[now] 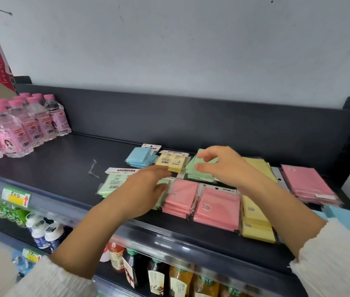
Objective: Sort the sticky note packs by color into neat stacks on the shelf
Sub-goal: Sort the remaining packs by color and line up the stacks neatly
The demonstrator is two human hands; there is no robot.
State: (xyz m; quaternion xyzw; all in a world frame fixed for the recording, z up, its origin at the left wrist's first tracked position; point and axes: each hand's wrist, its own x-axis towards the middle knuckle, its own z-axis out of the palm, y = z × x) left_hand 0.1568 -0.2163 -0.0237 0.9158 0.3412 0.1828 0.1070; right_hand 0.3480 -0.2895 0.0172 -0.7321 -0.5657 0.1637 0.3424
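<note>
Hands work over a dark shelf [62, 161] strewn with sticky note packs. The right hand [223, 168] hovers above a green stack [190, 174], thumb and fingers spread well apart and lightly bent, holding nothing; whether it touches the stack cannot be told. The left hand [144, 187] lies palm down, its fingers [163, 190] across a green pack [163, 181] just beside a pink stack [180, 196]; blur hides whether they grip it. Blue packs [139, 157] and a yellow pack [171, 160] sit behind, near the shelf's back wall.
</note>
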